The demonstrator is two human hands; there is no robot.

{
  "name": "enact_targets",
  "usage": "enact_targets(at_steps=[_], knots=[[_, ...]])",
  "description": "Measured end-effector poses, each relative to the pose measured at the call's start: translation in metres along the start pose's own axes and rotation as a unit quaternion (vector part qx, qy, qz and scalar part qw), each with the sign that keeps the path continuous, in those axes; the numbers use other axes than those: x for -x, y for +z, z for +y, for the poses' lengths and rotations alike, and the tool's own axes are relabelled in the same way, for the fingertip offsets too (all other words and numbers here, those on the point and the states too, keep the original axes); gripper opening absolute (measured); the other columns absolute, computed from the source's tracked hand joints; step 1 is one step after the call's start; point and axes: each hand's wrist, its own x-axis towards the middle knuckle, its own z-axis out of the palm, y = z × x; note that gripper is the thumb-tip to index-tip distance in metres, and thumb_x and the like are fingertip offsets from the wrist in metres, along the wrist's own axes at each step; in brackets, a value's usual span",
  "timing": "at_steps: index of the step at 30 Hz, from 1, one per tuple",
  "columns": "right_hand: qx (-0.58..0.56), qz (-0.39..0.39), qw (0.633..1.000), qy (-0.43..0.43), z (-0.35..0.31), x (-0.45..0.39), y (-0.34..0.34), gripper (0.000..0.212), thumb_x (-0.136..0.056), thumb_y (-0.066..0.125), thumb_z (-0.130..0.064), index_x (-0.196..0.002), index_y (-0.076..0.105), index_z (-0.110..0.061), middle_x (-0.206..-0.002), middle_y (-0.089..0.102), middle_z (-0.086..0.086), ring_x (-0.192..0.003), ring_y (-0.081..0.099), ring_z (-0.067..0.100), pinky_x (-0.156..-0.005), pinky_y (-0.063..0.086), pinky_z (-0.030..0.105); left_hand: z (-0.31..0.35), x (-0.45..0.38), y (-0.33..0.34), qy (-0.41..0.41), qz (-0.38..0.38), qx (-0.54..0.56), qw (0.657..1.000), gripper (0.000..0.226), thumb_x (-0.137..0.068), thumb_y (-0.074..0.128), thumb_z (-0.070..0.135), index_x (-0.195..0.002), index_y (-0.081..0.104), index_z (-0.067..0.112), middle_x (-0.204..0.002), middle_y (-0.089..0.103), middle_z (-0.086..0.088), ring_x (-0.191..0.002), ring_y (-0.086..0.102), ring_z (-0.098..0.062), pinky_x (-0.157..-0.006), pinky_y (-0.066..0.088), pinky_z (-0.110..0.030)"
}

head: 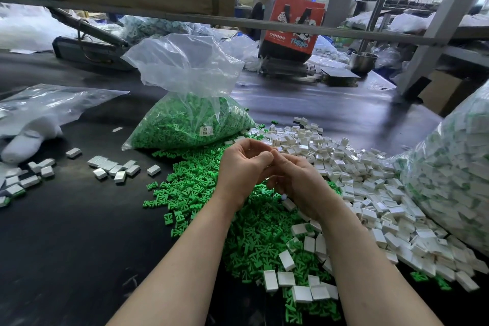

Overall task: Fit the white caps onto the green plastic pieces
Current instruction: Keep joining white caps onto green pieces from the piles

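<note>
A steel bowl (pixel 363 61) stands near a red carton (pixel 292 25) on the dark table (pixel 66 246)

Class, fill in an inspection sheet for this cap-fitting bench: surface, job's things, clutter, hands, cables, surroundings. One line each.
Surface: dark worktable, bare at the near left.
Job's things: loose green plastic pieces heaped mid-table; white caps piled to their right; clear bag of green pieces behind; a group of capped pieces at left.
Clutter: bulging bag of finished parts at right edge; crumpled plastic bag at left; steel bowl at back.
Hands: left hand and right hand meet above the green heap, fingers curled; what they hold is hidden.
Cables: nothing seen.
Surroundings: red printed bag, another person behind it, metal frame posts, windows.
</note>
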Motion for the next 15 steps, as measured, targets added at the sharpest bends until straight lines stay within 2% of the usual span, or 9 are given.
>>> enact_targets(at_steps=[3,5,7,9,11,13,15], knots=[[0.007,-0.001,1.0,-0.003,-0.0005,-0.0003,0.0011,0.057,-0.087,0.054,-0.049,-0.11,0.065,0.002,-0.081,0.072,0.013,-0.061,0.055,0.012,-0.05,0.038,0.019,-0.0014,0.0001,0.0001,0.01,0.003,-0.02,1.0,0.013,-0.084,0.061,-0.008,-0.082,0.064,0.005,-0.083,0.073,-0.02,-0.058,0.066,-0.016,-0.05,0.053,-0.024],[0.015,0.002,1.0,-0.005,-0.0006,0.0004,0.0015,0.053,-0.087,0.054,-0.049,-0.1,0.067,0.0,-0.075,0.071,0.007,-0.06,0.054,0.012,-0.05,0.039,0.019,-0.0027,0.0013,0.0005,0.018,-0.015,-0.028,0.999,0.014,-0.084,0.06,-0.008,-0.083,0.062,0.005,-0.078,0.071,-0.021,-0.047,0.058,-0.013,-0.042,0.045,-0.021],[0.021,0.009,1.0,-0.007,-0.0011,0.0011,0.0023,0.048,-0.087,0.053,-0.05,-0.094,0.066,-0.004,-0.068,0.068,0.002,-0.061,0.052,0.014,-0.053,0.039,0.022,-0.0044,0.0027,0.001,0.03,-0.033,-0.037,0.998,0.011,-0.084,0.06,-0.007,-0.085,0.062,0.004,-0.07,0.069,-0.014,-0.043,0.054,-0.01,-0.041,0.043,-0.019],[0.027,0.02,0.999,-0.017,-0.001,0.0007,0.0033,0.055,-0.087,0.054,-0.051,-0.098,0.065,0.002,-0.07,0.067,0.004,-0.067,0.05,0.025,-0.062,0.039,0.032,-0.0045,0.0035,0.002,0.039,-0.036,-0.03,0.998,0.007,-0.081,0.062,0.0,-0.087,0.063,0.002,-0.067,0.068,-0.012,-0.046,0.056,-0.012,-0.044,0.045,-0.021],[0.016,0.032,0.999,-0.028,-0.0015,0.0006,0.0047,0.064,-0.086,0.058,-0.053,-0.109,0.063,0.006,-0.074,0.063,0.01,-0.074,0.047,0.029,-0.068,0.038,0.04,-0.0038,0.0033,0.004,0.044,-0.029,-0.025,0.998,0.013,-0.075,0.062,0.009,-0.087,0.064,0.003,-0.076,0.07,-0.022,-0.051,0.058,-0.019,-0.047,0.047,-0.025],[0.008,0.04,0.999,-0.034,-0.0017,0.0007,0.0054,0.065,-0.081,0.062,-0.057,-0.11,0.066,0.002,-0.07,0.059,0.007,-0.067,0.05,0.024,-0.064,0.039,0.035,-0.0047,0.0033,0.0053,0.051,-0.026,-0.019,0.998,0.016,-0.073,0.061,0.011,-0.086,0.064,0.001,-0.081,0.07,-0.026,-0.053,0.058,-0.023,-0.048,0.049,-0.028],[0.022,0.051,0.998,-0.036,-0.0001,-0.0003,0.0042,0.055,-0.083,0.061,-0.056,-0.098,0.07,-0.004,-0.062,0.057,0.002,-0.058,0.05,0.015,-0.056,0.038,0.027,-0.0072,0.0032,0.0052,0.056,-0.025,-0.014,0.998,0.017,-0.074,0.061,0.008,-0.087,0.062,-0.004,-0.072,0.068,-0.023,-0.05,0.057,-0.024,-0.048,0.049,-0.029]])
